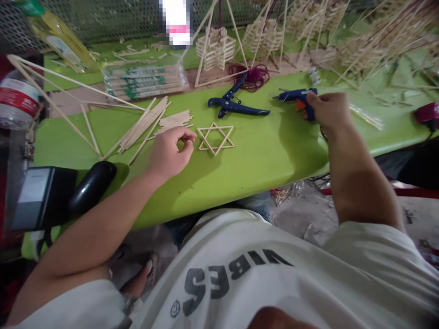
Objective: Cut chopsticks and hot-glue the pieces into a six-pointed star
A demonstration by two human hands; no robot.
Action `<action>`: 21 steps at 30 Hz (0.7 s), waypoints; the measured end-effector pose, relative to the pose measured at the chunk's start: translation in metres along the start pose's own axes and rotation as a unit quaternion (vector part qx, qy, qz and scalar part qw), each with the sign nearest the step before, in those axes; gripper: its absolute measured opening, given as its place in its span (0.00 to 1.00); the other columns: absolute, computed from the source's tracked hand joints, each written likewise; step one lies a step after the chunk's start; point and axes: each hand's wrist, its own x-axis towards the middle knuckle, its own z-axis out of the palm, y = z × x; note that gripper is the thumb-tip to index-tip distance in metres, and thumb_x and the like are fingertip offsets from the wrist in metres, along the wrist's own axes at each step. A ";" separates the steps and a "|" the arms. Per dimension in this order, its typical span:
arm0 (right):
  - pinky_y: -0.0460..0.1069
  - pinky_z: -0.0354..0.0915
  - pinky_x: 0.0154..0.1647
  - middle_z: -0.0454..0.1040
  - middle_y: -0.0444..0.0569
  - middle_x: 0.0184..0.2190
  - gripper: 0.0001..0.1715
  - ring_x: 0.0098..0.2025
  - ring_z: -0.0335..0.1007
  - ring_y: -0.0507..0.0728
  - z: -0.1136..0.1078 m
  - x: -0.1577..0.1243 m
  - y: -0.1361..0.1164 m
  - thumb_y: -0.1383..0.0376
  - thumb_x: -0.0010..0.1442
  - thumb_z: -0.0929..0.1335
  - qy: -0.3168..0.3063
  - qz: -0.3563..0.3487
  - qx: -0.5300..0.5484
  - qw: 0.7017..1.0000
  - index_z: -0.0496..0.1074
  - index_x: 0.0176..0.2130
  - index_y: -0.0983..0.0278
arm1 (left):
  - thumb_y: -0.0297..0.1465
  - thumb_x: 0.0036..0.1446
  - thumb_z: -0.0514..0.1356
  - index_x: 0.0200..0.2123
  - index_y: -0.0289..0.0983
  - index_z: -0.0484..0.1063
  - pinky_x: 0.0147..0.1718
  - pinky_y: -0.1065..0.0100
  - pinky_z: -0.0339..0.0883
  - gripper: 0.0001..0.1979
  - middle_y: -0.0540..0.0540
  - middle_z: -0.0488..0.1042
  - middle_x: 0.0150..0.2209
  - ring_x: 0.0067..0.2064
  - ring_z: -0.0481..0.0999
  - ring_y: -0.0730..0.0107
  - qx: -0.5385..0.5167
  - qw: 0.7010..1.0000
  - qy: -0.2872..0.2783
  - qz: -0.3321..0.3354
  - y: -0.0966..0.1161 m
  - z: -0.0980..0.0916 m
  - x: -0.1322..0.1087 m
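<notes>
A six-pointed star of thin wooden sticks (pixel 224 147) lies flat on the green tabletop. Just to its left is my left hand (pixel 169 151), fingers loosely curled with a gap to the thumb and nothing visible in them. My right hand (pixel 331 109) grips a blue glue gun (pixel 297 95) with an orange trigger, its nozzle pointing left. Between the hands, beyond the star, rests a dark blue hand cutter (pixel 236 106). Short cut sticks (pixel 176 119) lie behind my left hand, with a bundle of longer sticks (pixel 146 125) beside them.
Stick frames with stacked star shapes (pixel 215 50) stand along the back. Purple cord (pixel 255 77), wrapped sticks (pixel 144 80) and a bottle of yellow liquid (pixel 61 39) are also there. A large stick triangle (pixel 56 93), black box (pixel 44 194) and black mouse-like object (pixel 94 183) lie left.
</notes>
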 end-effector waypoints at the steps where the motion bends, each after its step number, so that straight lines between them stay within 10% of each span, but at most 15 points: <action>1: 0.55 0.62 0.34 0.72 0.39 0.22 0.23 0.25 0.63 0.50 0.001 0.001 0.003 0.60 0.83 0.80 0.010 -0.004 -0.002 1.000 0.81 0.33 0.58 | 0.32 0.73 0.63 0.48 0.40 0.89 0.57 0.47 0.88 0.12 0.41 0.89 0.46 0.49 0.88 0.53 0.006 1.000 0.001 0.022 0.000 0.000 0.000; 9: 0.56 0.63 0.35 0.78 0.40 0.32 0.11 0.26 0.60 0.52 0.005 -0.013 0.002 0.63 0.78 0.79 -0.039 -0.124 0.224 0.966 0.82 0.40 0.51 | 0.44 0.73 0.67 0.58 0.46 0.88 0.76 0.27 0.68 0.17 0.37 0.80 0.61 0.69 0.80 0.35 0.067 0.993 -0.010 0.100 0.011 0.017 -0.008; 13: 0.54 0.70 0.29 0.91 0.44 0.52 0.10 0.31 0.80 0.51 0.002 -0.042 -0.051 0.67 0.71 0.84 -0.154 -0.256 0.286 0.910 0.90 0.47 0.50 | 0.53 0.74 0.66 0.62 0.48 0.89 0.74 0.26 0.65 0.24 0.34 0.77 0.68 0.71 0.75 0.30 0.100 0.988 -0.038 0.110 0.012 0.027 -0.007; 21: 0.46 0.70 0.23 0.88 0.36 0.38 0.28 0.29 0.79 0.46 0.037 -0.088 -0.151 0.84 0.74 0.79 -0.223 -0.203 0.201 0.932 0.78 0.34 0.52 | 0.75 0.77 0.53 0.71 0.51 0.87 0.72 0.26 0.62 0.45 0.31 0.75 0.72 0.71 0.72 0.27 0.138 0.978 -0.085 0.129 0.013 0.026 -0.011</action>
